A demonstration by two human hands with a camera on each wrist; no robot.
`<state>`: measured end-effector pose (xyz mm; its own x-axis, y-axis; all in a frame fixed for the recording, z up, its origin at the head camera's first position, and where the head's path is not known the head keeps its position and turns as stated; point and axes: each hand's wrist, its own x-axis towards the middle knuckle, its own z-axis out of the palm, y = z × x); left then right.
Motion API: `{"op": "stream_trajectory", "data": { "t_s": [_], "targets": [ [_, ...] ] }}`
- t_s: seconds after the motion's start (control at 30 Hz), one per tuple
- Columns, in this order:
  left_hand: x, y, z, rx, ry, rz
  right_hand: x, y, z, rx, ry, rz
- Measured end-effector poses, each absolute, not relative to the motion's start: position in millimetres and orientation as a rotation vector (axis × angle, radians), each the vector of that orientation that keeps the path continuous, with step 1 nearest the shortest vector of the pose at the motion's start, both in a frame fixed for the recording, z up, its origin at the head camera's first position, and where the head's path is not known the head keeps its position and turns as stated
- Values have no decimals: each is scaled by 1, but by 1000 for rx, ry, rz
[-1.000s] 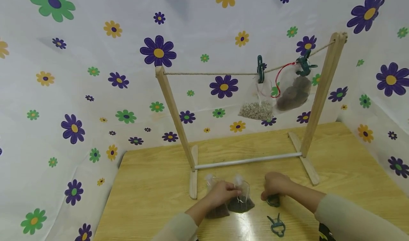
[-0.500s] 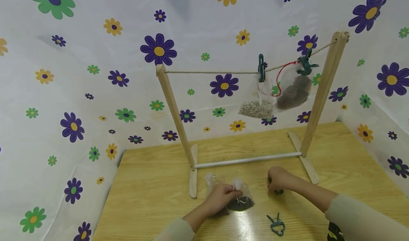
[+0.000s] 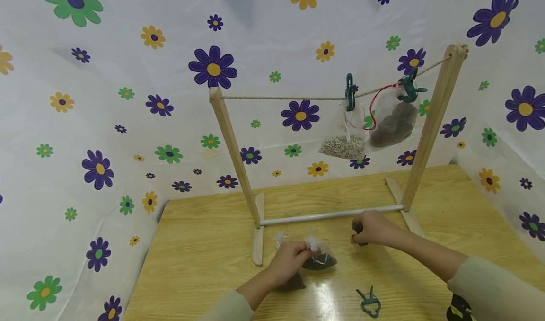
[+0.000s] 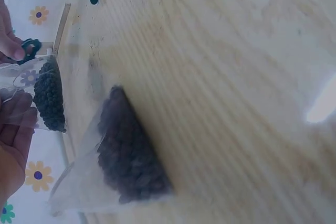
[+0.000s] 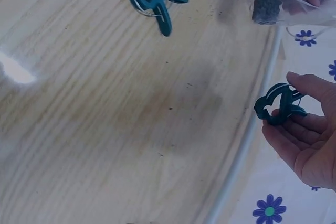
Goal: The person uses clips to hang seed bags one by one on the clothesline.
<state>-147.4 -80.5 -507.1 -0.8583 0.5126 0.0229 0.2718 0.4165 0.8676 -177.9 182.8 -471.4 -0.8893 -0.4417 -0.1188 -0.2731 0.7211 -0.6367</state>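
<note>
In the head view, my left hand [image 3: 288,265] pinches the gathered top of a sheer drawstring bag [image 3: 320,260] with dark bean-like pieces at its bottom. My right hand [image 3: 378,229] holds a dark green spring clip [image 5: 284,109] by its handles, thumb on one side and fingers on the other, to the right of the bag. Under my left forearm a second sheer bag [image 4: 131,156] of dark brown pieces lies on the table. Another green clip [image 3: 369,304] lies near the front, its handles pointing away.
A wooden frame [image 3: 235,155] with a cord strung between two posts stands on the table [image 3: 200,245]. Clipped to the cord's right half are a bag of pale grains [image 3: 342,147] and a bag of brown lumps [image 3: 393,124]. A white rod [image 3: 332,215] joins the posts low down.
My right hand has picked the green clip up off the table and raised it away from me. My left hand has lifted the bag slightly and tilted it.
</note>
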Motion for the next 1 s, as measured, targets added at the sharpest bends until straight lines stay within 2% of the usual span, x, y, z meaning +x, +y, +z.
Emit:
{"op": "stream_trajectory", "data": {
  "t_s": [0.37,0.8,1.0],
  "targets": [
    [-159,-87,-480,769,2465,1342,-178,184,-432,-720,2735,-909],
    [-174,-88,-434,713,2460,1377,-183,180,-378,-908,2780,-840],
    [-182,-90,-429,733,2516,1394,-182,176,-356,-967,2793,-875]
  ]
}}
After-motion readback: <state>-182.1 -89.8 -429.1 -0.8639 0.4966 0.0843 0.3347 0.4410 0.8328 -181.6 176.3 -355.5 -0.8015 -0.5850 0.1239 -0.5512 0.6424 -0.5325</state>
